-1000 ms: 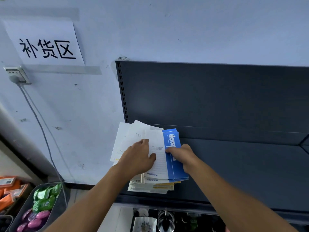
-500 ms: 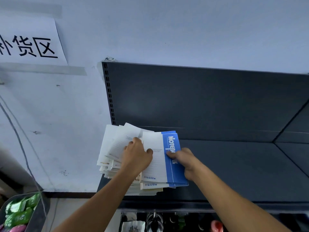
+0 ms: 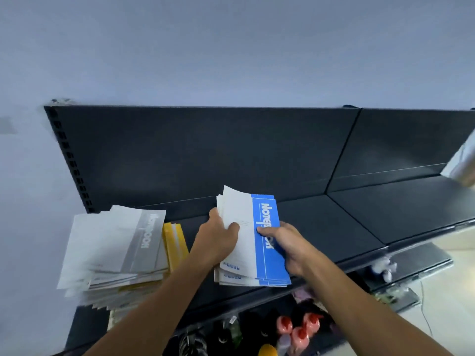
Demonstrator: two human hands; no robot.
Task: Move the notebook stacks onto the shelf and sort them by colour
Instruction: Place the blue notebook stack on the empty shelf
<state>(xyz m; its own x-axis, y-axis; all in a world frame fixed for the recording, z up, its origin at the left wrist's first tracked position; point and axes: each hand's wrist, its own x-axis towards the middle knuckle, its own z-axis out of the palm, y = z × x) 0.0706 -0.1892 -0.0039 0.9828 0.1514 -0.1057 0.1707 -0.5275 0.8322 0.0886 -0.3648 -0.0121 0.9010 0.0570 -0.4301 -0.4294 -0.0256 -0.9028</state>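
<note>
A small stack of blue-and-white notebooks [image 3: 264,255] sits between my two hands over the dark shelf [image 3: 321,227]. My left hand [image 3: 217,237] grips its left edge, thumb on the top cover. My right hand [image 3: 285,242] holds its right side, thumb pressed on the blue band. To the left, a messy pile of grey-and-white notebooks [image 3: 113,250] lies on the shelf's left end, with yellow notebooks [image 3: 174,242] showing under and beside it. That pile overhangs the shelf's front edge.
The dark back panel [image 3: 205,155] rises behind the shelf against a pale wall. A second shelf section [image 3: 398,201] continues right, with a blurred pale object [image 3: 462,165] at the far right edge. Bottles with red caps [image 3: 298,330] stand on the lower shelf.
My hands have lifted the blue notebooks off the mixed pile and carried them to the right. The grey and yellow pile stays at the left. The camera has swung right.
</note>
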